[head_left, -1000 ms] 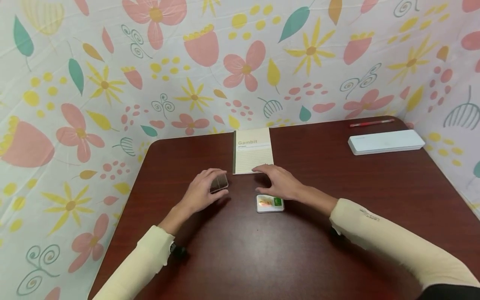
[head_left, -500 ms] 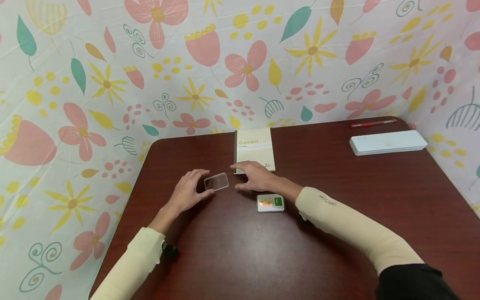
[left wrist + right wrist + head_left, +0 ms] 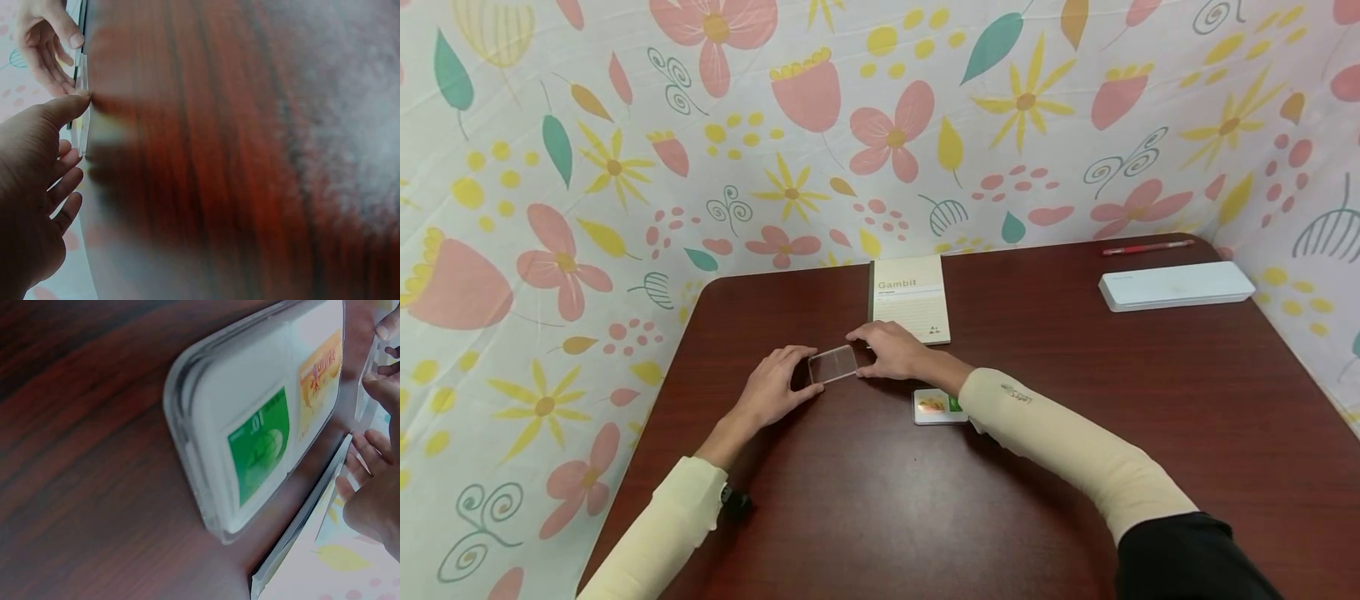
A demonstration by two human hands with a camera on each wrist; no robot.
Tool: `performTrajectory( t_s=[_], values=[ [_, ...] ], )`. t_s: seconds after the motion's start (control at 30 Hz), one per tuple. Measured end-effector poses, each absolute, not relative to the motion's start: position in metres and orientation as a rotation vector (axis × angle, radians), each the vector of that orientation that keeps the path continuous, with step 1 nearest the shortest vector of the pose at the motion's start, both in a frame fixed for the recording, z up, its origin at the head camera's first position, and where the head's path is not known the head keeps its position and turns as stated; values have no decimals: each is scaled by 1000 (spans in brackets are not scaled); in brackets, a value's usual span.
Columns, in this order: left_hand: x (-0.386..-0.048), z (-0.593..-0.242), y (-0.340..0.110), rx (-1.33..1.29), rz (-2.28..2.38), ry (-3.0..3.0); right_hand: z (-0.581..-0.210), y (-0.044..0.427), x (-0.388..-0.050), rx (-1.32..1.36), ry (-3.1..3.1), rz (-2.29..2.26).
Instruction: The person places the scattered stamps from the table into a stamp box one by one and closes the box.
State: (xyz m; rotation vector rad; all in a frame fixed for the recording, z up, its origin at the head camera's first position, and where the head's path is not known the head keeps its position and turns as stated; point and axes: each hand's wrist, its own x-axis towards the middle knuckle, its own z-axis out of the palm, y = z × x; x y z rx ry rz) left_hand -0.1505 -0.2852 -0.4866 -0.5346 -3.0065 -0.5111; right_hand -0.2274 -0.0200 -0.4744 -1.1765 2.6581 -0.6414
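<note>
An empty-looking clear plastic case with rounded corners lies low over the table between both hands. At its left end, my left hand holds it, thumb on the near corner and a finger at the far one. My right hand is at the right end, thumb and index finger at that end's corners. In the left wrist view, my left thumb meets the edge of the clear case. A second clear case with a white inside, a green picture and an orange one lies under my right wrist, partly hidden by the sleeve.
A notebook marked "Gambit" lies behind the right hand. A long white box and a red pen lie at the back right of the brown table. A flower-patterned cloth hangs behind the table.
My right hand has moved left from above the stamped case to the right end of the clear case. My left hand first shifted left, uncovering the clear case, and now takes hold of its edge.
</note>
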Motion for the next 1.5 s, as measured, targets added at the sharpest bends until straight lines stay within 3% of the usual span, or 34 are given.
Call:
performTrajectory(
  t_s=[1.5],
  values=[
    [-153,-478,-288,-582,-561,-2905,-464,-39,-234,-1205,2658,-569]
  ],
)
